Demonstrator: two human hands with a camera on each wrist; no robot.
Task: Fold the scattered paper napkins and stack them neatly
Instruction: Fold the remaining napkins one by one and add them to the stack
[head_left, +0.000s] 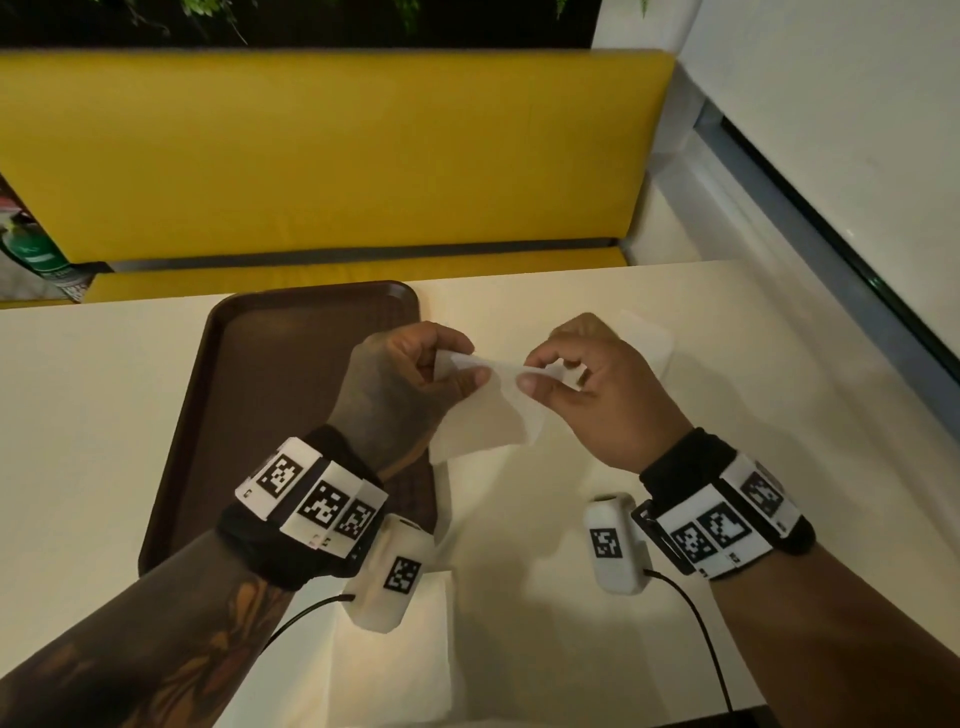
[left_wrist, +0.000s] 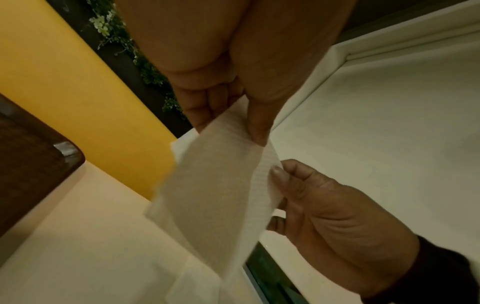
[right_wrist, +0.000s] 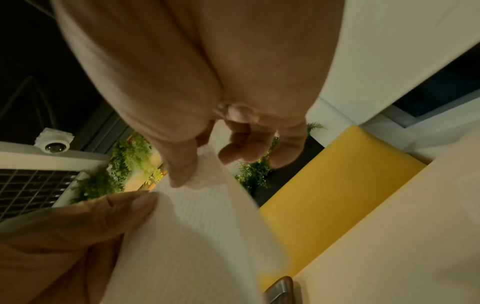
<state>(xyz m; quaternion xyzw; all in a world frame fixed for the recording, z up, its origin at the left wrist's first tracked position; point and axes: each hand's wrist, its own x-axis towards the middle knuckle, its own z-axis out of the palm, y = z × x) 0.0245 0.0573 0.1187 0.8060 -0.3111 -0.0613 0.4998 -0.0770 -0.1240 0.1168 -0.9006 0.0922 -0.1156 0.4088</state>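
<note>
A white paper napkin (head_left: 483, 415) hangs in the air above the cream table (head_left: 727, 415), held by both hands along its top edge. My left hand (head_left: 441, 364) pinches its left corner between thumb and fingers; the pinch shows close up in the left wrist view, napkin (left_wrist: 215, 185) below the left hand (left_wrist: 241, 123). My right hand (head_left: 550, 379) pinches the right corner, thumb on the near side. In the right wrist view the napkin (right_wrist: 202, 226) drapes under the right hand (right_wrist: 192, 164). Another napkin (head_left: 644, 338) lies flat beyond the right hand. A further napkin (head_left: 400, 649) lies near the front edge.
A brown plastic tray (head_left: 270, 389) sits on the table to the left, partly under my left forearm. A yellow bench (head_left: 322, 156) runs behind the table. A white wall and window ledge (head_left: 831, 156) close the right side.
</note>
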